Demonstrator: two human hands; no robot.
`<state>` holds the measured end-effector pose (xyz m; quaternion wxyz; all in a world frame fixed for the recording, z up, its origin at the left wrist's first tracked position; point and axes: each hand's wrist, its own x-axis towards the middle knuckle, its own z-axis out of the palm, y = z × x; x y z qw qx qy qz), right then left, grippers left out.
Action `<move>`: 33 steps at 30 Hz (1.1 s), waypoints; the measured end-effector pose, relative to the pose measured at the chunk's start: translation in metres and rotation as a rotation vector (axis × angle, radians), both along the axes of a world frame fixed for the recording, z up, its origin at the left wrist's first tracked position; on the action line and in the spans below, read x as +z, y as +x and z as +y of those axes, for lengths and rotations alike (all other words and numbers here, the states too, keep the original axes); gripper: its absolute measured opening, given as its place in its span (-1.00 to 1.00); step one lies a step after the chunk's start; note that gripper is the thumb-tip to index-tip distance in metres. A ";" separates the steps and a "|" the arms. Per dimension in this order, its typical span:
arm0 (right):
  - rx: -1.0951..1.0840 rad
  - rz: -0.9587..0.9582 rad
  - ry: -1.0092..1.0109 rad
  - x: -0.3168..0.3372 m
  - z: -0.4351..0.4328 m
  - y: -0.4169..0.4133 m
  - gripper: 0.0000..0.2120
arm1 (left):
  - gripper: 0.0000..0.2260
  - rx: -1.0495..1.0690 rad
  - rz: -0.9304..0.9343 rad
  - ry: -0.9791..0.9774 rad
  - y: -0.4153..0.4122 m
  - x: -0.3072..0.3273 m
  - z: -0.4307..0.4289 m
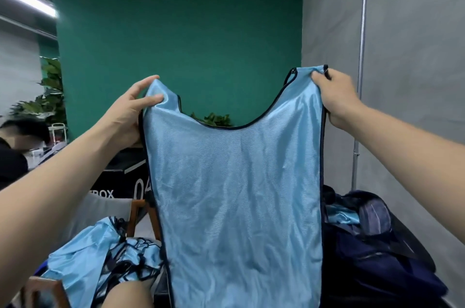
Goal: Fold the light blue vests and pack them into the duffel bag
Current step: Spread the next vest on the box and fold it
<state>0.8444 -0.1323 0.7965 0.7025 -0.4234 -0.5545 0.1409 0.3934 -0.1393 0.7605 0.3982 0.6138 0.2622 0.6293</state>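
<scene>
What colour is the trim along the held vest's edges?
Dark navy or black trim on the light blue vest, head view.

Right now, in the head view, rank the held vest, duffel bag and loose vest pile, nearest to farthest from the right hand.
1. Held vest: its shoulder strap is in the right hand's grip.
2. Duffel bag: below that hand, lower right.
3. Loose vest pile: lower left, beyond the held vest.
</scene>
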 end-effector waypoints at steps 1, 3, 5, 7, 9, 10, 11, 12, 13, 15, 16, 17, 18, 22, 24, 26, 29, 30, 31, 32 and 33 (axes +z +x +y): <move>0.011 0.020 0.003 -0.001 0.000 0.000 -0.60 | -0.55 -0.018 -0.014 0.013 0.000 0.000 0.001; 0.030 0.045 -0.008 -0.008 0.004 0.002 -0.62 | -0.53 -0.046 -0.039 0.018 -0.002 -0.002 0.008; 0.036 0.059 -0.048 -0.021 0.013 0.002 -0.66 | -0.54 -0.045 -0.040 0.004 -0.003 -0.012 0.022; 0.028 0.074 -0.109 -0.039 0.027 0.000 -0.74 | -0.56 -0.025 -0.029 -0.027 -0.003 -0.027 0.043; 0.015 0.088 -0.177 -0.059 0.048 -0.002 -0.85 | -0.58 0.007 -0.049 -0.072 -0.003 -0.047 0.069; 0.006 0.097 -0.205 -0.070 0.061 -0.002 -0.88 | -0.59 0.030 -0.063 -0.099 -0.002 -0.057 0.083; -0.002 0.104 -0.232 -0.080 0.074 -0.002 -0.89 | -0.62 0.063 -0.070 -0.126 -0.001 -0.068 0.098; -0.015 0.112 -0.260 -0.092 0.088 -0.001 -0.87 | -0.65 0.104 -0.063 -0.153 0.001 -0.079 0.113; -0.031 0.121 -0.288 -0.103 0.104 -0.001 -0.85 | -0.69 0.142 -0.058 -0.181 0.003 -0.090 0.128; -0.061 0.145 -0.339 -0.125 0.135 0.001 -0.80 | -0.75 0.196 -0.040 -0.226 0.005 -0.112 0.161; -0.072 0.154 -0.350 -0.136 0.151 0.003 -0.78 | -0.76 0.219 -0.030 -0.247 0.006 -0.122 0.177; -0.082 0.159 -0.351 -0.145 0.166 0.003 -0.76 | -0.76 0.245 -0.016 -0.270 0.008 -0.130 0.193; -0.090 0.161 -0.360 -0.154 0.178 0.003 -0.73 | -0.77 0.270 0.005 -0.291 0.009 -0.138 0.207; -0.130 0.121 -0.398 -0.187 0.227 0.007 -0.55 | -0.77 0.364 0.055 -0.375 0.013 -0.169 0.265; -0.156 0.093 -0.426 -0.200 0.250 0.009 -0.50 | -0.82 0.393 0.069 -0.413 0.016 -0.185 0.291; -0.174 0.086 -0.454 -0.212 0.274 0.012 -0.47 | -0.83 0.428 0.075 -0.447 0.022 -0.200 0.312; -0.203 0.040 -0.486 -0.229 0.306 0.013 -0.44 | -0.80 0.452 0.073 -0.494 0.030 -0.223 0.345; -0.217 0.025 -0.503 -0.235 0.316 0.012 -0.43 | -0.79 0.461 0.077 -0.514 0.032 -0.231 0.356; -0.225 0.019 -0.519 -0.242 0.328 0.012 -0.43 | -0.76 0.467 0.083 -0.536 0.033 -0.241 0.369; -0.231 0.010 -0.534 -0.249 0.340 0.012 -0.43 | -0.75 0.468 0.090 -0.558 0.034 -0.249 0.379; -0.243 -0.005 -0.549 -0.256 0.353 0.013 -0.44 | -0.74 0.465 0.091 -0.574 0.034 -0.258 0.390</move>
